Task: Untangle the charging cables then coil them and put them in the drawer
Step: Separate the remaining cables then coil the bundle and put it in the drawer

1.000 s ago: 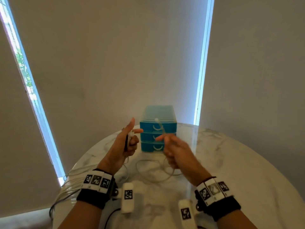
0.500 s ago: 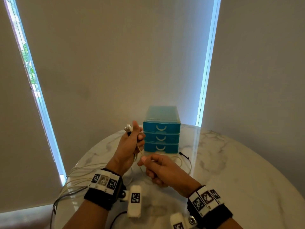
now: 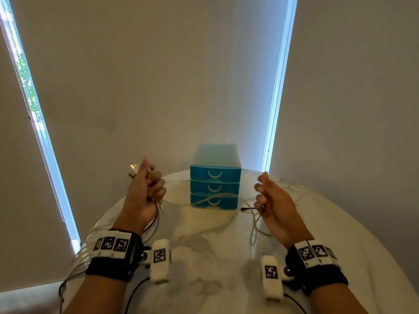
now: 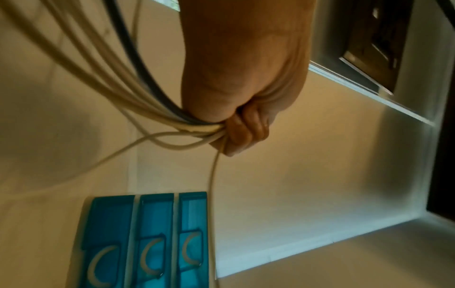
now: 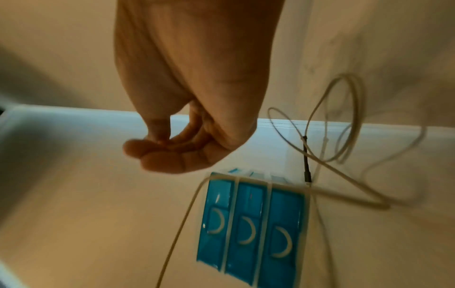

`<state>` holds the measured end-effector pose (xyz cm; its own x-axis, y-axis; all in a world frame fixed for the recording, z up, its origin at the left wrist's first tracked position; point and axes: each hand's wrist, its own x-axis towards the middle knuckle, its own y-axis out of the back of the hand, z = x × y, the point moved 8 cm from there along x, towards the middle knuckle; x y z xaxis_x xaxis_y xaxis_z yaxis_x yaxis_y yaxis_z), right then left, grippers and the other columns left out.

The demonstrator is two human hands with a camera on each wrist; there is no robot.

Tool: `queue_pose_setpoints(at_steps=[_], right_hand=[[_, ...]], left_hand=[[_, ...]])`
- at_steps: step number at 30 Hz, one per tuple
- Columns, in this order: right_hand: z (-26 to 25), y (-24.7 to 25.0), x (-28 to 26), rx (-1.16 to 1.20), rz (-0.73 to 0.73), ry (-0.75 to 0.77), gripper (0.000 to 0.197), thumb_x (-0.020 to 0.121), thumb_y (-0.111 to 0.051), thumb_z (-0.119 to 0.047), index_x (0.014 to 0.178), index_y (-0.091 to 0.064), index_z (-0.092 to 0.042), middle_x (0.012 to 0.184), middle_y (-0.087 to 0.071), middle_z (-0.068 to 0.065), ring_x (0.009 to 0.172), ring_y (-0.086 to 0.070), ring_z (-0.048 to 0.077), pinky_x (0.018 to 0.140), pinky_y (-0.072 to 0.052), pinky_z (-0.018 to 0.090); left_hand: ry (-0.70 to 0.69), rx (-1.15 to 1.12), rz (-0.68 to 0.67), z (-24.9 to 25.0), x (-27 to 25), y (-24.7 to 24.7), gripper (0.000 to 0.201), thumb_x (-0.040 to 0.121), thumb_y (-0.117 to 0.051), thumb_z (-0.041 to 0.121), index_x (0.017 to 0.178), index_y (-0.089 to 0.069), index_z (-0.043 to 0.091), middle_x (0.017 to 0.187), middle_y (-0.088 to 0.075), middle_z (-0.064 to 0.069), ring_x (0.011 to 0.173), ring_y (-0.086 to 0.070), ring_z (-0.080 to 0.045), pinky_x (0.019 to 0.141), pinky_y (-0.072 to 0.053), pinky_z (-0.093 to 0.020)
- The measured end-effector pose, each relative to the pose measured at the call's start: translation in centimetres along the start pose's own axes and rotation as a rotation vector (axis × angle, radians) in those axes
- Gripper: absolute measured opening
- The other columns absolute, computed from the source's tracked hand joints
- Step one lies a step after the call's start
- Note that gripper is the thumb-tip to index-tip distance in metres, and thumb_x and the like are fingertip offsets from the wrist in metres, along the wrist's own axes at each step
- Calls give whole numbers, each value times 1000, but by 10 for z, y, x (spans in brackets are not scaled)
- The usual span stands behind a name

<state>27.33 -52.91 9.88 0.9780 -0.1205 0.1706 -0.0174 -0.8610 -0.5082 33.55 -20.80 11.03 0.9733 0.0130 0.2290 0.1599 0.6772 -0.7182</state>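
Observation:
My left hand (image 3: 147, 189) is raised left of the blue drawer unit (image 3: 215, 175) and grips a bundle of white cables and one dark cable (image 4: 147, 109). A white plug (image 3: 133, 171) sticks out above the fist (image 4: 236, 132). One white cable (image 3: 217, 196) runs from that fist across the drawer fronts (image 4: 147, 233) toward my right hand (image 3: 265, 196), then loops down onto the table. My right hand (image 5: 167, 154) hovers right of the drawers (image 5: 251, 233) with loosely curled fingers; I see no cable inside them. A black connector (image 3: 246, 209) (image 5: 306, 167) lies beside the drawers. All three drawers are closed.
The round marble table (image 3: 204, 257) stands against a wall with blinds, and the drawer unit sits at its far edge. Several cable loops (image 3: 74, 257) hang over the table's left edge below my left wrist.
My right hand has swung from the middle, close to my left hand, out to the right of the drawers. The white cable now stretches across the drawer fronts. My left hand moved slightly left.

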Motion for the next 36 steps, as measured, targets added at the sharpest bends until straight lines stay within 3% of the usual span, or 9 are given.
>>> queue_pose_setpoints(at_steps=[6,9,13,16,19,22,25,32,36], right_hand=[[50,-60,-27,-997,-461,-133,54,87,-69,-71,126,-70,-33,119,-75,-11,113,-70,10,104,-56,36],[62,-57,-32,-1228,-640,-164,38,93,-79,-51,125,-70,-33,119,-76,-11,112,-71,7,110,-55,38],[46,-47,-19,-1054,-471,-82,14,101,-75,-25,114,-74,-21,106,-80,-3,98,-76,11,107,-59,43],[31,-34,-9,-1270,-273,47,34,90,-87,-33,120,-70,-36,130,-62,-14,122,-57,10,113,-48,35],[41,-19,-9,-1381,-304,-59,43,90,-79,-7,123,-70,-35,139,-55,-8,125,-55,14,102,-50,29],[41,-4,-4,-1067,-173,-126,32,100,-57,7,111,-75,-17,118,-74,7,96,-77,21,78,-67,37],[31,-12,-4,-959,-151,-76,27,107,-48,1,108,-72,-10,103,-78,5,67,-70,15,52,-52,26],[34,-51,-14,-855,-258,-22,27,100,-45,6,90,-65,-10,77,-66,0,64,-54,7,53,-43,15],[31,-42,-13,-796,-198,-63,12,104,-53,0,104,-57,-12,83,-72,6,57,-54,7,51,-44,18]], left_hand=[[-35,370,91,-15,-17,-25,44,92,-77,54,71,-46,31,63,-33,6,50,-24,-9,45,-20,-24],[-86,320,170,-7,-18,-16,42,91,-82,47,70,-48,32,65,-34,5,51,-26,-8,44,-22,-24],[-92,355,169,-6,-17,-13,31,87,-86,43,78,-58,31,66,-37,6,52,-26,-10,44,-23,-23],[-99,455,166,-10,-18,-16,29,85,-88,44,84,-62,31,63,-40,6,51,-29,-10,45,-26,-24],[-139,476,194,-6,-19,-13,28,85,-89,43,86,-63,31,63,-41,6,51,-29,-10,46,-27,-24],[-149,461,216,-3,-16,-6,27,84,-89,41,84,-64,30,61,-42,7,51,-29,-10,45,-27,-23],[-79,573,121,-12,-16,-14,26,82,-88,47,88,-75,26,61,-39,5,53,-27,-11,46,-23,-26],[246,1181,-320,-70,-36,-41,44,91,-71,66,100,-83,25,56,-45,5,49,-35,-9,46,-31,-24],[203,1054,-339,-63,-37,-46,37,93,-75,54,90,-81,18,59,-43,3,52,-33,-10,47,-28,-24]])
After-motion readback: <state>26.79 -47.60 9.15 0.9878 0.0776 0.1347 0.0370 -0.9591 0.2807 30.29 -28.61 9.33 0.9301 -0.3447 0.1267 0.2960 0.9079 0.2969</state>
